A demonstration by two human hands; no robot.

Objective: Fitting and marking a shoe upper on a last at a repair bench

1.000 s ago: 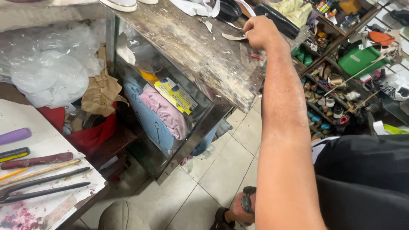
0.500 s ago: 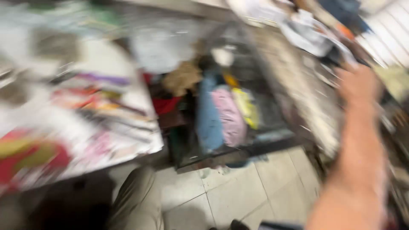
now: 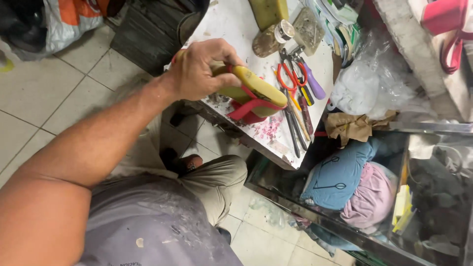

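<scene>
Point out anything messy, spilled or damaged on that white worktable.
Pink and red stains and crumbs speckle the white worktable near its front edge, under the left hand gripping a yellow sandal with red straps. Scissors and tools lie in a loose heap.

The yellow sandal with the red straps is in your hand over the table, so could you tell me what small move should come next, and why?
Probably lower the yellow sandal onto a bare part of the white table. The left hand grips it from above, and its red straps hang just over the stained edge, beside the red-handled scissors. The right hand is out of view.
</scene>
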